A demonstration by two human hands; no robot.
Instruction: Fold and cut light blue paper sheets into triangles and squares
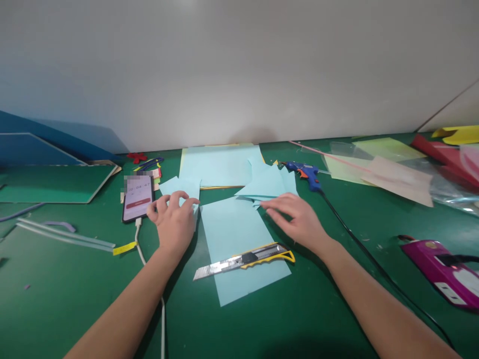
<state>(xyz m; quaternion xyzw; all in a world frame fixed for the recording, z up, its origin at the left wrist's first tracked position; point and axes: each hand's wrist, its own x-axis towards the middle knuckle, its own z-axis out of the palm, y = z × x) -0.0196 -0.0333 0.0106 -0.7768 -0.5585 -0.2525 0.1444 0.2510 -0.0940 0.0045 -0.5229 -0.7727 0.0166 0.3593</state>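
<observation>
A light blue paper sheet (239, 239) lies on the green table (67, 299) in front of me. A yellow utility knife (245, 259) with its blade out rests across it. My left hand (175, 219) presses with curled fingers on a small blue paper piece (181, 188) at the sheet's upper left corner. My right hand (299, 217) lies flat with fingers stretched, touching a pile of cut blue paper pieces (267, 183) at the sheet's upper right. A larger blue sheet (219, 164) lies behind, by the wall.
A phone (137, 198) on a white cable lies left of my left hand. A blue glue gun (307, 174) with a black cord lies to the right. A magenta device (441, 269) sits at far right. Coloured papers (392, 169) and plastic sleeves are at back right, a green board (56, 183) at left.
</observation>
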